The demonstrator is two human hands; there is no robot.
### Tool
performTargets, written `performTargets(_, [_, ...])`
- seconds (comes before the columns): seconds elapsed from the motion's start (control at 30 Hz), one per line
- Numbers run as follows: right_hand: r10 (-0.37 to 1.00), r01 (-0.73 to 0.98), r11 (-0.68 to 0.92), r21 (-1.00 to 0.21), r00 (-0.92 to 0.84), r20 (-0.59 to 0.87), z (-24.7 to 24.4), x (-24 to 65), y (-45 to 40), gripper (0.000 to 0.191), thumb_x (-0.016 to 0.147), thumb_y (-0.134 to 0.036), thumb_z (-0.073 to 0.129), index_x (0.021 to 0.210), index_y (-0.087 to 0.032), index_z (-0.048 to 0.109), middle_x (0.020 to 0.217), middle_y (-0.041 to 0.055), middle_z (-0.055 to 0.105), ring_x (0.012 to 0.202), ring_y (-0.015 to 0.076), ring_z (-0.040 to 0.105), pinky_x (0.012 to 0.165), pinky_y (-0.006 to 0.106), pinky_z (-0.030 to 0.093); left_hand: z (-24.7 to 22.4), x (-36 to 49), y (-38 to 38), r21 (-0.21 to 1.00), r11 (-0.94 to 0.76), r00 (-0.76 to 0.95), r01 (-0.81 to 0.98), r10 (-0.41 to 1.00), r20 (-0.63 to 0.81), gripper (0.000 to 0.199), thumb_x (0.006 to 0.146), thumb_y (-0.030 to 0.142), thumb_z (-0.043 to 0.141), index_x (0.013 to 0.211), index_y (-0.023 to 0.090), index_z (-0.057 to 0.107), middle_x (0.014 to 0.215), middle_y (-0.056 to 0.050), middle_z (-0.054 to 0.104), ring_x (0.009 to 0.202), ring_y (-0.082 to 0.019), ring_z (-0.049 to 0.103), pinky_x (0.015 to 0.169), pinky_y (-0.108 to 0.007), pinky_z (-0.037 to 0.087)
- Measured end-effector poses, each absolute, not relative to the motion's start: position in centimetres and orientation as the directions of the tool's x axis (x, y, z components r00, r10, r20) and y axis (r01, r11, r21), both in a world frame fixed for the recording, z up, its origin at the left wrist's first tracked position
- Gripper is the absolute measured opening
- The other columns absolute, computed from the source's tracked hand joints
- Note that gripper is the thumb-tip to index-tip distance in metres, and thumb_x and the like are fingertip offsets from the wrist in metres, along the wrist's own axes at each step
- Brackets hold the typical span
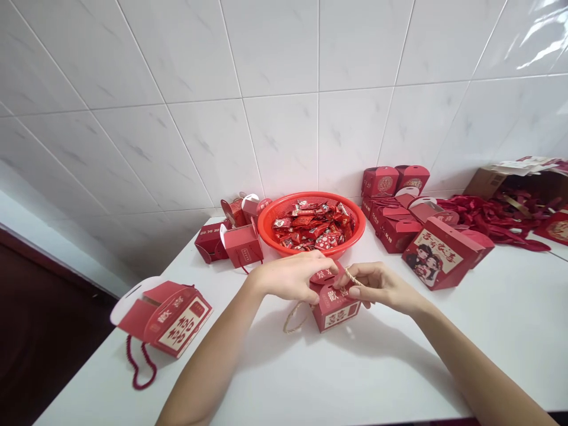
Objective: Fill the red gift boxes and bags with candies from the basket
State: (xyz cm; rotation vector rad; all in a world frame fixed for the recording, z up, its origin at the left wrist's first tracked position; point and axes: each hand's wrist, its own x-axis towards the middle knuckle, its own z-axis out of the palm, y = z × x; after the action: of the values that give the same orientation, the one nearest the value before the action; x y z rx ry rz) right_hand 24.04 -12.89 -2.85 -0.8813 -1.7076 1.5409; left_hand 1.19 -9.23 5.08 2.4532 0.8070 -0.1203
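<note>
A small red candy box (336, 305) with pale lettering stands on the white table in front of me. My left hand (299, 275) rests over its top left, fingers bent around the lid flaps. At its right side my right hand (373, 285) pinches a twisted cream cord (354, 277) between thumb and fingers. Another loop of cream cord (296, 316) hangs out on the box's left side. Just behind the hands sits a red plastic basket (265, 228) with many wrapped candies (313, 225) inside.
On the left lies an open red box (177, 319) with a dark red cord handle (141, 376). More red boxes (243, 244) stand left of the basket, others (402, 231) at the right, one with a printed couple (444, 254). Dark red ribbons (483, 219) lie beside a cardboard carton (483, 182).
</note>
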Motion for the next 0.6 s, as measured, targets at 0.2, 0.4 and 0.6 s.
performTargets(0.2, [0.808, 0.060, 0.157, -0.986, -0.582, 0.093, -2.5, 24.5, -13.0, 0.040, 0.081, -0.052, 0.072, 0.097, -0.015, 0.068, 0.078, 0.0031, 0.066, 0.063, 0.0117, 0.057, 0.058, 0.024, 0.048, 6.7, 0.7, -10.8, 0.757, -0.580, 0.886, 0.300, 0.464, 0.005, 0.036, 0.085, 0.023, 0.064, 0.120, 0.025, 0.065, 0.149, -0.008, 0.045, 0.091, -0.018, 0.069, 0.089, -0.037, 0.056])
performTargets(0.4, [0.833, 0.053, 0.351, -0.935, -0.473, 0.286, -1.2, 24.1, -13.8, 0.042, 0.077, -0.055, 0.074, 0.090, -0.015, 0.067, 0.070, -0.0005, 0.059, 0.062, 0.0116, 0.050, 0.059, 0.025, 0.041, 7.0, 1.3, -11.7, 0.700, -0.667, 0.848, 0.255, 0.502, 0.170, 0.030, 0.087, 0.033, 0.069, 0.116, 0.024, 0.069, 0.150, -0.008, 0.046, 0.141, -0.029, 0.040, 0.114, -0.043, 0.040])
performTargets(0.6, [0.919, 0.235, 0.382, -0.894, -0.198, 0.341, -0.3, 22.3, -15.1, 0.039, 0.085, -0.052, 0.065, 0.071, -0.017, 0.059, 0.064, -0.0021, 0.050, 0.060, 0.0115, 0.043, 0.056, 0.025, 0.035, 6.6, 1.6, -12.3, 0.662, -0.691, 0.831, 0.291, 0.526, 0.183, 0.039, 0.088, 0.038, 0.068, 0.126, 0.027, 0.064, 0.154, -0.008, 0.042, 0.146, -0.032, 0.032, 0.116, -0.048, 0.035])
